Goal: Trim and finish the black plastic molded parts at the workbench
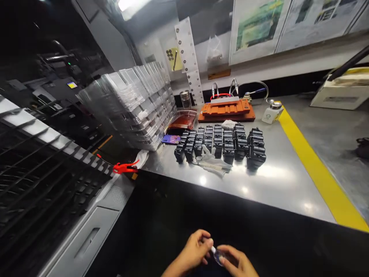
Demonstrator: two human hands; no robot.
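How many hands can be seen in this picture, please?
2: the left hand at the bottom centre, and the right hand just right of it, both on a small object.

A small clear item (218,258) is held by the right hand (235,261) — its white end (213,249) pinched by the left hand (198,248) — before the worktop (284,188), where black parts (228,146) are lined up beside a glove (213,165).

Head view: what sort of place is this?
Probably a factory workstation, perhaps for assembly or inspection: rows of black parts on a metal table, stacked clear trays to their left, and an orange fixture behind.
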